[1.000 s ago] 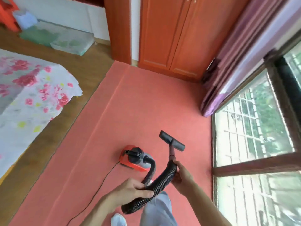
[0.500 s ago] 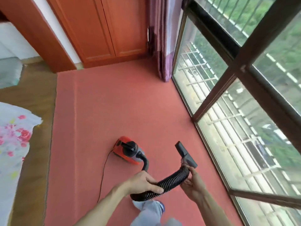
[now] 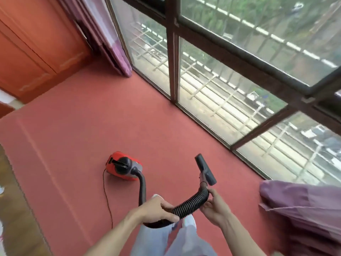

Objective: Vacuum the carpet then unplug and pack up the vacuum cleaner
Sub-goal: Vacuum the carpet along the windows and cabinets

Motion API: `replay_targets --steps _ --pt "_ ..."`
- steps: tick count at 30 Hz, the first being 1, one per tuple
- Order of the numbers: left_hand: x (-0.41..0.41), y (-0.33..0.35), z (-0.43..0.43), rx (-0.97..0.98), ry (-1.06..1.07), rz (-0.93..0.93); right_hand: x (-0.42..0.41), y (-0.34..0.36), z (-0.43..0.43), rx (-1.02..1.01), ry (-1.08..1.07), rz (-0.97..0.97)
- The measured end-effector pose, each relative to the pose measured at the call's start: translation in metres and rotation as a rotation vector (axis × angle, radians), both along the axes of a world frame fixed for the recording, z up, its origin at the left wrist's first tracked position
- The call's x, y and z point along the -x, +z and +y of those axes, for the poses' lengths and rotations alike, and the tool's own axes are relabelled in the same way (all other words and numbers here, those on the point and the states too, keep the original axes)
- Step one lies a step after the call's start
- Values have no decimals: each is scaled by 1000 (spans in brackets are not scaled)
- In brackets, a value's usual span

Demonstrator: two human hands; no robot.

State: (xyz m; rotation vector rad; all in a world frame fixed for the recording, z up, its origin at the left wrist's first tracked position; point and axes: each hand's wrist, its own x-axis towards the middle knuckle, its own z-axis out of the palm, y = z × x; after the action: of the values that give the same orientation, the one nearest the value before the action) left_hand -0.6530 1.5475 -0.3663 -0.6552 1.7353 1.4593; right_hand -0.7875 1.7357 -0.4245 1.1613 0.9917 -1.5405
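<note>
We see both hands out in front of the body, low in the view, sharing one black ribbed hose (image 3: pixel 191 202). The left hand (image 3: pixel 156 209) comes in from the near left with its forearm angled up toward the middle; its back faces us and the fingers (image 3: pixel 169 215) curl down and around the hose, closed on it where the hose dips lowest. The right hand (image 3: pixel 215 207) comes in from the near right, palm turned toward the left, with its fingers wrapped round the upper end of the ribbed section just below the rigid neck. Between the two hands the hose sags in a shallow curve.

From the right hand the neck rises to a dark flat nozzle (image 3: pixel 205 169), tilted, its long side running from far left to near right; we cannot tell whether it touches the floor. From the left hand a smooth black tube climbs away to the red vacuum cleaner (image 3: pixel 123 168), which sits on the red carpet (image 3: pixel 77 126) to the far left of the hands. A thin black cord (image 3: pixel 108 196) leaves its left side and runs toward us across the carpet.

Pale trouser legs (image 3: pixel 160 237) show below the hands. A large window (image 3: pixel 230 85) with dark frames runs along the right, a purple curtain (image 3: pixel 108 34) hangs at its far end, more purple cloth (image 3: pixel 304 206) lies at the near right, and an orange wooden wardrobe (image 3: pixel 36 48) stands at the far left.
</note>
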Motion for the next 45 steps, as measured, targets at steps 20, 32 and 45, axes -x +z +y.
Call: replay_targets --steps 20,32,45 --pt "-31 -34 2 -64 -506 -2 -157 -22 43 -118 -602 79" --pt "-94 -67 49 -82 -747 -59 -244 -53 80 -214 -639 47" --pt "-101 -180 120 59 -428 89 -200 -193 134 -384 -468 34"
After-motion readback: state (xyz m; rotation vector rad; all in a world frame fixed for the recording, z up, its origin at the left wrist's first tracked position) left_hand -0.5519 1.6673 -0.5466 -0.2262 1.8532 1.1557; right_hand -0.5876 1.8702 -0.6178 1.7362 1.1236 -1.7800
